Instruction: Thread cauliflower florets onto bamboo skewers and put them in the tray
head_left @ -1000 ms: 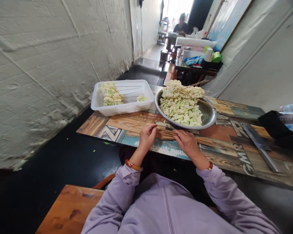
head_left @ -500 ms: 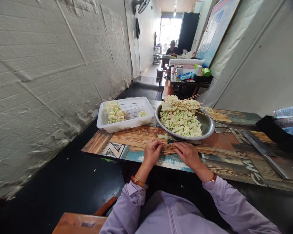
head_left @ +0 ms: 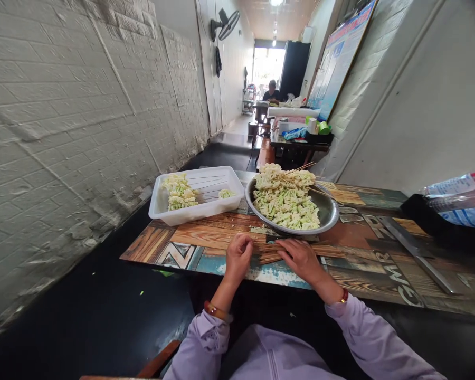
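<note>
L hand [head_left: 239, 256] curled, thumb near fingertips; can't tell if it grips anything. R hand [head_left: 301, 258] palm down, fingers over the sticks [head_left: 267, 257]; grip hidden underneath. Sticks lie on the worktop [head_left: 206, 232], nearer than the bowl [head_left: 328, 211] of florets [head_left: 287, 208], partly covered by R hand. Tips too fine to make out. Long axis runs approx. L–R, roughly along the near edge, w/ lengths showing both sides of R hand. Black box [head_left: 431, 224] cut off at R edge. Worktop's patchwork wood w/ lettering; dark floor [head_left: 83, 322], whitish brick-pattern wall [head_left: 103, 105] at L. Person [head_left: 272, 94] in bkgd, small, hard to make out.
</note>
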